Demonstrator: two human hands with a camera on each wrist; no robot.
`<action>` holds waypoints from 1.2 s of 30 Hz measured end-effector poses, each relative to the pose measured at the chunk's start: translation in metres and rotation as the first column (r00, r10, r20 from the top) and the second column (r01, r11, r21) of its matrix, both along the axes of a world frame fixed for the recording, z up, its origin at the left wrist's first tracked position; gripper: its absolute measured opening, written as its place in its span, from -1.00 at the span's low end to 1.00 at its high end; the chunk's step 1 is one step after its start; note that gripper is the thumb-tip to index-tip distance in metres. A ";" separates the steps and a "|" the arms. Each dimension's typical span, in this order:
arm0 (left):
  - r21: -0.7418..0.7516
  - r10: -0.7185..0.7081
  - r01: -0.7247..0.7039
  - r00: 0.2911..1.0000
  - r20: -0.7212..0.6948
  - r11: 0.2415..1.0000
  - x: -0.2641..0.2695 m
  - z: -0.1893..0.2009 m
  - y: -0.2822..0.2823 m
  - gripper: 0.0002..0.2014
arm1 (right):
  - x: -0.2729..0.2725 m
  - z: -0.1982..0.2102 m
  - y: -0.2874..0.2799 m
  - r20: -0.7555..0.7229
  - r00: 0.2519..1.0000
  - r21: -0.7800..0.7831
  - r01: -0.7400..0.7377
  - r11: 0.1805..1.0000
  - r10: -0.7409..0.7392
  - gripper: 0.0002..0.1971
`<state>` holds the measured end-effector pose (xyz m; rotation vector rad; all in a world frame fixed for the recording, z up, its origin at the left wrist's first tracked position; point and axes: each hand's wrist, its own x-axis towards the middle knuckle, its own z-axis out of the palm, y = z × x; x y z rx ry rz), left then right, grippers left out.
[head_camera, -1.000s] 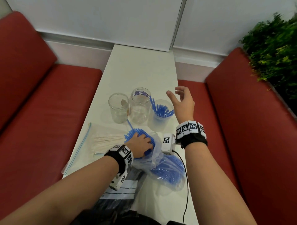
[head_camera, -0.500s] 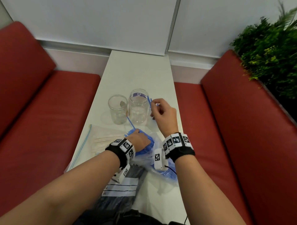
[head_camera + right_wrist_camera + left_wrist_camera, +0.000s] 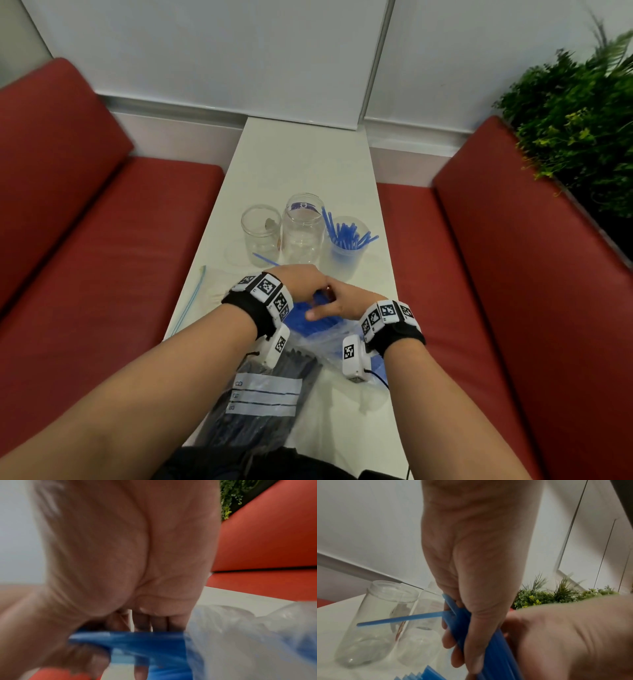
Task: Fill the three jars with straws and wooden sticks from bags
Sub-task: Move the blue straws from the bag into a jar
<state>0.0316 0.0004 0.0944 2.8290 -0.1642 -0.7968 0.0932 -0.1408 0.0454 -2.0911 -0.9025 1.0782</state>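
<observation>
Three clear jars stand in a row mid-table: an empty left jar (image 3: 261,229), an empty middle jar (image 3: 303,226) and a right jar (image 3: 347,250) with several blue straws in it. In front of them a bundle of blue straws (image 3: 308,320) sticks out of a clear bag (image 3: 334,346). My left hand (image 3: 301,282) grips the bundle's far end, fingers curled round the straws (image 3: 476,635). My right hand (image 3: 337,303) meets it from the right and closes on the same straws (image 3: 137,639). One straw (image 3: 399,619) juts out toward the jars.
A bag of black straws (image 3: 267,394) with a white label lies near the table's front edge. A zip bag of wooden sticks (image 3: 205,291) lies left, mostly hidden by my left wrist. Red benches (image 3: 102,257) flank the narrow white table (image 3: 301,161); a green plant (image 3: 575,137) stands at right.
My right hand left the right jar and came back down to the straw bundle beside my left hand. The left hand stayed on the bundle.
</observation>
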 end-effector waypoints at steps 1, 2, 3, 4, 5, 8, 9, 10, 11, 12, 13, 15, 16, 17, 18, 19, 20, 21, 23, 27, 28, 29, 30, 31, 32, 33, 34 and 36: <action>-0.008 -0.004 0.004 1.000 0.013 1.000 0.002 0.002 0.003 -0.75 | -0.002 -0.002 0.002 0.031 0.999 -0.022 0.015 1.000 -0.014 -0.31; -0.005 -0.021 0.021 0.999 0.032 1.000 0.003 0.004 0.006 -0.76 | -0.005 -0.004 0.003 0.060 0.997 -0.044 0.043 0.998 -0.041 -0.33; 0.004 -0.035 0.035 0.998 0.055 0.999 0.005 0.007 0.009 -0.76 | -0.008 -0.005 0.005 0.090 0.994 -0.064 0.074 0.995 -0.068 -0.38; 0.005 -0.040 0.039 0.996 0.084 0.999 0.006 0.008 0.013 -0.75 | -0.010 -0.007 0.006 0.107 0.989 -0.068 0.106 0.992 -0.098 -0.48; -0.009 -0.026 0.027 0.994 0.111 1.000 0.008 0.009 0.017 -0.71 | -0.012 -0.009 0.007 0.102 0.986 -0.053 0.140 0.989 -0.134 -0.62; -0.120 0.060 -0.036 0.978 0.200 0.992 0.011 0.008 0.031 -0.52 | -0.017 -0.010 0.008 0.053 0.971 0.056 0.231 0.971 -0.234 -0.87; -0.169 0.098 -0.058 0.966 0.237 0.984 0.012 0.007 0.036 -0.50 | -0.018 -0.009 0.009 0.045 0.966 0.097 0.251 0.963 -0.256 -0.86; -0.234 0.146 -0.081 0.949 0.279 0.969 0.011 0.006 0.040 -0.52 | -0.019 -0.007 0.010 0.032 0.961 0.141 0.266 0.954 -0.273 -0.85; -0.321 0.216 -0.110 0.924 0.316 0.941 0.010 0.006 0.043 -0.56 | -0.021 -0.004 0.012 0.016 0.957 0.176 0.283 0.943 -0.290 -0.87; -0.433 0.308 -0.142 0.888 0.342 0.890 0.009 0.006 0.044 -0.58 | -0.022 -0.002 0.014 0.000 0.952 0.198 0.301 0.933 -0.307 -0.92; -0.553 0.413 -0.168 0.839 0.355 0.816 0.008 0.006 0.045 -0.56 | -0.022 0.000 0.017 -0.015 0.945 0.211 0.321 0.923 -0.326 -0.90; -0.752 0.611 -0.191 0.719 0.331 0.631 0.007 0.007 0.045 -0.51 | -0.020 0.002 0.021 -0.057 0.932 0.246 0.361 0.900 -0.358 -0.84; -0.829 0.698 -0.197 0.657 0.285 0.523 0.008 0.008 0.046 -0.48 | -0.019 0.006 0.023 -0.073 0.928 0.282 0.371 0.885 -0.365 -0.84; -0.890 0.768 -0.200 0.602 0.219 0.411 0.010 0.010 0.045 -0.43 | -0.019 0.009 0.026 -0.089 0.927 0.316 0.374 0.872 -0.365 -0.85; -0.932 0.816 -0.199 0.560 0.146 0.303 0.013 0.012 0.045 -0.39 | -0.018 0.014 0.029 -0.110 0.924 0.346 0.381 0.858 -0.366 -0.87; -0.959 0.844 -0.198 0.531 0.068 0.202 0.016 0.015 0.044 -0.35 | -0.018 0.018 0.033 -0.136 0.922 0.370 0.386 0.845 -0.362 -0.89; -0.976 0.856 -0.196 0.517 -0.022 0.093 0.019 0.018 0.043 -0.31 | -0.018 0.023 0.037 -0.160 0.921 0.392 0.390 0.833 -0.355 -0.87; -0.982 0.851 -0.188 0.511 -0.123 -0.030 0.022 0.021 0.042 -0.28 | -0.018 0.026 0.041 -0.176 0.922 0.406 0.387 0.828 -0.345 -0.85; -0.957 0.801 -0.152 0.524 -0.289 -0.245 0.027 0.028 0.038 -0.24 | -0.016 0.033 0.047 -0.163 0.934 0.405 0.356 0.842 -0.317 -0.89; -0.950 0.738 -0.099 0.608 -0.294 -0.296 0.027 0.034 0.041 -0.20 | -0.009 0.040 0.050 -0.098 0.942 0.394 0.334 0.856 -0.322 -0.75; -0.950 0.730 -0.103 0.616 -0.295 -0.296 0.027 0.034 0.043 -0.19 | -0.007 0.044 0.049 -0.079 0.937 0.399 0.342 0.851 -0.340 -0.72; -0.950 0.738 -0.122 0.604 -0.301 -0.287 0.027 0.034 0.046 -0.20 | -0.005 0.048 0.048 -0.064 0.932 0.414 0.350 0.840 -0.357 -0.71; -0.951 0.757 -0.157 0.577 -0.307 -0.266 0.026 0.032 0.050 -0.22 | -0.004 0.053 0.047 -0.055 0.922 0.433 0.367 0.823 -0.382 -0.70; -0.951 0.781 -0.209 0.544 -0.307 -0.228 0.025 0.029 0.053 -0.26 | -0.002 0.059 0.046 -0.056 0.910 0.456 0.389 0.800 -0.411 -0.68; -0.944 0.797 -0.272 0.520 -0.306 -0.185 0.023 0.025 0.055 -0.31 | 0.000 0.067 0.046 -0.067 0.899 0.484 0.409 0.774 -0.433 -0.67; -0.928 0.798 -0.341 0.512 -0.316 -0.149 0.020 0.019 0.056 -0.35 | 0.002 0.074 0.045 -0.089 0.892 0.518 0.421 0.744 -0.443 -0.67; -0.905 0.782 -0.407 0.521 -0.343 -0.125 0.016 0.014 0.056 -0.36 | 0.004 0.082 0.045 -0.122 0.886 0.552 0.434 0.712 -0.447 -0.68; -0.850 0.723 -0.512 0.542 -0.428 -0.119 0.009 0.003 0.052 -0.35 | 0.007 0.098 0.047 -0.225 0.870 0.606 0.478 0.636 -0.439 -0.74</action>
